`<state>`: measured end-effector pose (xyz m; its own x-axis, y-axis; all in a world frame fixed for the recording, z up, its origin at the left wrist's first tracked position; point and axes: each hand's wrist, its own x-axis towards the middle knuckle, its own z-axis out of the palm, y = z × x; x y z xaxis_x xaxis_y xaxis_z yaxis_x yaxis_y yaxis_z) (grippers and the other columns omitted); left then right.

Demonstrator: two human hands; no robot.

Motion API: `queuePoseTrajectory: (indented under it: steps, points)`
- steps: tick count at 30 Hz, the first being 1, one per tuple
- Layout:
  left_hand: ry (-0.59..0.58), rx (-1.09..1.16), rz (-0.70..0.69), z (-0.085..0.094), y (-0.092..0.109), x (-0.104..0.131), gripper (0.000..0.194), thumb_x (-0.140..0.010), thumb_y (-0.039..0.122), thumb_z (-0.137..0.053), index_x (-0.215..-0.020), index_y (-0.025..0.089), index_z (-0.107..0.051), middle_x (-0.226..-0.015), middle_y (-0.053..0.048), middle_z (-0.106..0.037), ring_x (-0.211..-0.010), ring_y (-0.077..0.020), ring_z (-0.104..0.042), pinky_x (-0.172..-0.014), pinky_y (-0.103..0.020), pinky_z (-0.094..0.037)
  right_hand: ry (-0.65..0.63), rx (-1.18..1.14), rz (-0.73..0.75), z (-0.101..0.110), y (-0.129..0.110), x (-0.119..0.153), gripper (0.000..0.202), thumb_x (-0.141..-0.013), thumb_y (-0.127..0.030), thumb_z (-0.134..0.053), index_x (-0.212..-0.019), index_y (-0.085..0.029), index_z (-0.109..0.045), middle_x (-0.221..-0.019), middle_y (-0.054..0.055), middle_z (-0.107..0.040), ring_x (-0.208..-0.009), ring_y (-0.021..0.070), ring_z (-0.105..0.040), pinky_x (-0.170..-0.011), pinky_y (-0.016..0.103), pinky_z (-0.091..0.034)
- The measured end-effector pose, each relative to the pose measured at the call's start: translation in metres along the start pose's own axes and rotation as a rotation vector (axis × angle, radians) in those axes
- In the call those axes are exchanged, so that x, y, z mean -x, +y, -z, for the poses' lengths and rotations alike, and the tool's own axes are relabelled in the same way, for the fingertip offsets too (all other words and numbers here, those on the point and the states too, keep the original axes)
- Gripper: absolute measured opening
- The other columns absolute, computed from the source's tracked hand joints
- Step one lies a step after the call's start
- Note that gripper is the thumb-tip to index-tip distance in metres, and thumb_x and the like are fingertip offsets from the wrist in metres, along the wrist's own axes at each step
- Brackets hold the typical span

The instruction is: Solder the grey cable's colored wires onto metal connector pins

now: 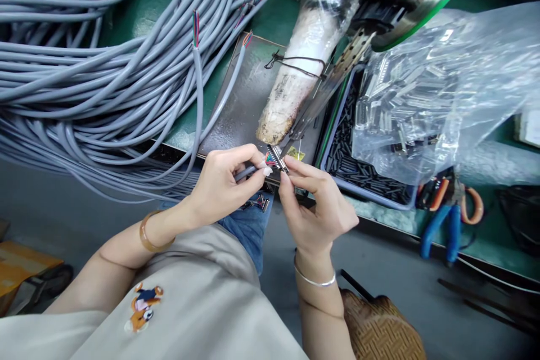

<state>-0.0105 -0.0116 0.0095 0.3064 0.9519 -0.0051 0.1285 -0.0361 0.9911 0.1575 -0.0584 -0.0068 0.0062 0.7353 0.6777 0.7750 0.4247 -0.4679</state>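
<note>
A person in a pale top pinches a grey cable (246, 173) between the thumb and fingers of the left hand (236, 180) at the center of the frame, while the fingertips of the right hand (310, 194) close on a small connector (277, 158). Slim and tilted, the connector shows a silvery metal sheen broken by dark bands; slender wires (269, 158) in red, green and blue spread from the cable's end toward its left side, though the actual joints are too small to make out. Just above, a white wrapped tube (291, 79) slants down to a browned tip. Looped grey cables (126, 84) crowd the green surface (145, 21) at upper left.
</note>
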Motion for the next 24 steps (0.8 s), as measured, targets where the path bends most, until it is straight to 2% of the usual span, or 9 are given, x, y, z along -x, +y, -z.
queuePoseTrajectory:
  steps: [4,6,8,11,14,16,18,21,24]
  points:
    - [-0.204,0.392,0.325,0.002,-0.001,0.005,0.025,-0.082,0.033,-0.078,-0.082,0.016,-0.060,-0.072,0.000,-0.071,-0.040,-0.0018,-0.042,-0.038,-0.017,-0.028,0.029,-0.142,0.009,0.006,0.008,0.015,0.022,-0.085,-0.006,-0.073,-0.095,-0.022,-0.062,-0.115,0.007,-0.081,-0.089,0.0190,-0.081,-0.073,0.028,-0.067]
    - [-0.342,0.579,0.475,0.005,-0.002,0.006,0.031,-0.081,0.038,-0.079,-0.082,0.016,-0.058,-0.076,-0.002,-0.074,-0.036,-0.0012,-0.042,-0.034,-0.017,-0.024,-0.033,-0.169,0.041,0.009,0.011,0.020,0.020,-0.086,-0.007,-0.072,-0.094,-0.022,-0.061,-0.120,0.009,-0.079,-0.091,0.0196,-0.081,-0.071,0.028,-0.066]
    - [-0.432,0.666,0.545,0.008,-0.003,0.008,0.035,-0.080,0.042,-0.080,-0.082,0.016,-0.056,-0.075,-0.003,-0.074,-0.034,-0.0012,-0.042,-0.033,-0.016,-0.021,-0.107,-0.161,0.062,0.011,0.010,0.023,0.019,-0.087,-0.008,-0.071,-0.093,-0.022,-0.060,-0.117,0.008,-0.080,-0.091,0.0189,-0.081,-0.071,0.028,-0.065]
    - [-0.417,0.633,0.514,0.010,-0.001,0.014,0.037,-0.082,0.043,-0.081,-0.088,0.017,-0.056,-0.073,0.000,-0.073,-0.034,-0.0011,-0.043,-0.033,-0.015,-0.024,-0.128,-0.163,0.008,0.013,0.003,0.023,0.018,-0.088,-0.010,-0.071,-0.093,-0.024,-0.060,-0.095,0.002,-0.081,-0.081,0.0161,-0.078,-0.070,0.026,-0.061]
    - [-0.306,0.532,0.416,0.010,0.003,0.022,0.038,-0.078,0.037,-0.086,-0.097,0.016,-0.061,-0.071,0.004,-0.069,-0.040,-0.0005,-0.045,-0.037,-0.013,-0.032,-0.103,-0.328,-0.257,0.015,-0.010,0.019,0.012,-0.093,-0.017,-0.069,-0.091,-0.024,-0.059,-0.080,-0.003,-0.072,-0.067,0.0122,-0.071,-0.062,0.024,-0.056]
    - [-0.317,0.501,0.370,0.011,0.006,0.028,0.036,-0.077,0.035,-0.088,-0.096,0.014,-0.066,-0.070,0.003,-0.067,-0.043,-0.0005,-0.045,-0.039,-0.013,-0.032,-0.130,-0.504,-0.458,0.017,-0.018,0.015,0.012,-0.096,-0.025,-0.067,-0.089,-0.024,-0.057,-0.076,-0.004,-0.066,-0.057,0.0094,-0.064,-0.051,0.022,-0.051]
    - [-0.364,0.495,0.354,0.012,0.008,0.032,0.032,-0.079,0.036,-0.085,-0.091,0.011,-0.069,-0.069,0.001,-0.068,-0.043,-0.0005,-0.042,-0.038,-0.014,-0.029,-0.177,-0.658,-0.584,0.018,-0.023,0.011,0.018,-0.097,-0.032,-0.067,-0.086,-0.024,-0.055,-0.069,-0.006,-0.062,-0.047,0.0073,-0.055,-0.042,0.020,-0.042]
    - [-0.390,0.502,0.376,0.015,0.008,0.035,0.033,-0.084,0.040,-0.081,-0.091,0.010,-0.069,-0.066,0.000,-0.068,-0.040,-0.0006,-0.040,-0.037,-0.016,-0.027,-0.215,-0.759,-0.689,0.018,-0.026,0.008,0.023,-0.097,-0.037,-0.068,-0.084,-0.024,-0.052,-0.060,-0.009,-0.054,-0.040,0.0058,-0.046,-0.036,0.018,-0.033]
    - [-0.392,0.521,0.392,0.016,0.005,0.036,0.037,-0.084,0.045,-0.081,-0.091,0.010,-0.068,-0.065,0.000,-0.067,-0.038,-0.0011,-0.040,-0.036,-0.016,-0.026,-0.204,-0.642,-0.687,0.018,-0.029,0.008,0.023,-0.096,-0.035,-0.067,-0.083,-0.024,-0.053,-0.062,-0.009,-0.054,-0.044,0.0055,-0.049,-0.041,0.018,-0.038]
